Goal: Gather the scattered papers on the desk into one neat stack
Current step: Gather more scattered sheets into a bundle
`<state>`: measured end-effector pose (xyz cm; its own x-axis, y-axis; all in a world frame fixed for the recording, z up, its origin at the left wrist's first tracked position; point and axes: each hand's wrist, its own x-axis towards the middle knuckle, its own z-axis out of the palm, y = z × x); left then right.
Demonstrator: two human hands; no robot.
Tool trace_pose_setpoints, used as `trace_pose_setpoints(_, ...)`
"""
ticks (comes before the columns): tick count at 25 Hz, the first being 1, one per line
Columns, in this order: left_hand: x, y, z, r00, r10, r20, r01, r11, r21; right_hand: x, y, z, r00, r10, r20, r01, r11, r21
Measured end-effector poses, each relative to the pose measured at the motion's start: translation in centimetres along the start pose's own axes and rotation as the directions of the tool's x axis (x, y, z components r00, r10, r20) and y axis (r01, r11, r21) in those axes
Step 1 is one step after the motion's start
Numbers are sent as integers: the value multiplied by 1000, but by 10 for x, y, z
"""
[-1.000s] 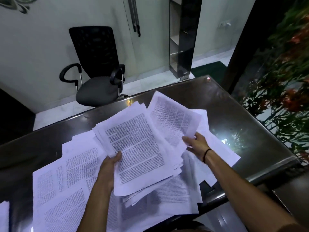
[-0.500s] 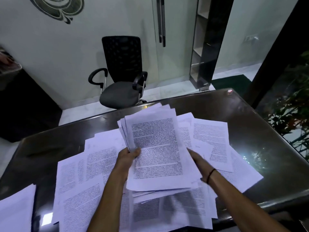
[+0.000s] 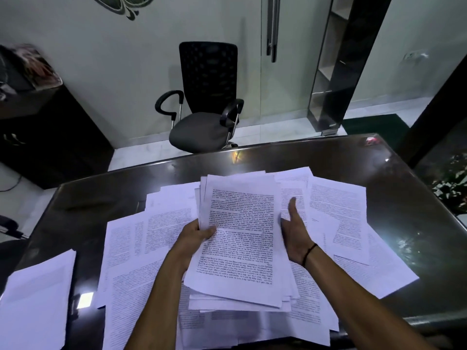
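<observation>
Left hand (image 3: 195,234) grips the stack's (image 3: 242,238) left edge; right hand (image 3: 294,227), fingers straight, flanks its right edge.

A dark, glossy surface (image 3: 366,173) is carrying everything, its glass top reflecting light near the right edge. Loose printed papers (image 3: 156,228) are lying spread across its middle, overlapping one another at differing angles and reaching the near edge. A separate white sheet (image 3: 38,296) is lying at the near left corner, apart from the rest. A small reddish item (image 3: 371,140), too blurred to identify, is sitting at the far right corner.
</observation>
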<state>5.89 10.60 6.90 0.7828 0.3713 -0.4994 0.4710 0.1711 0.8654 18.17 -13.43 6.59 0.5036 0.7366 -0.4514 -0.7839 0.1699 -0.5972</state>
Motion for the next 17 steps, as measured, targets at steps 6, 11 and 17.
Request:
trace_pose_setpoints(6, 10, -17, -20, 991, -53, -126, 59, 998, 39, 22, 23, -12, 985, -160, 59, 169, 965, -199)
trace_pose_setpoints(11, 19, -26, 2, 996, -54, 77, 61, 994, -88, 25, 26, -20, 988, -150, 41, 155, 971, -181)
trace_pose_setpoints(17, 27, -49, -9, 977, -79, -200, 75, 997, -29, 16, 30, -88, 871, -326, -368, -165, 511, -844)
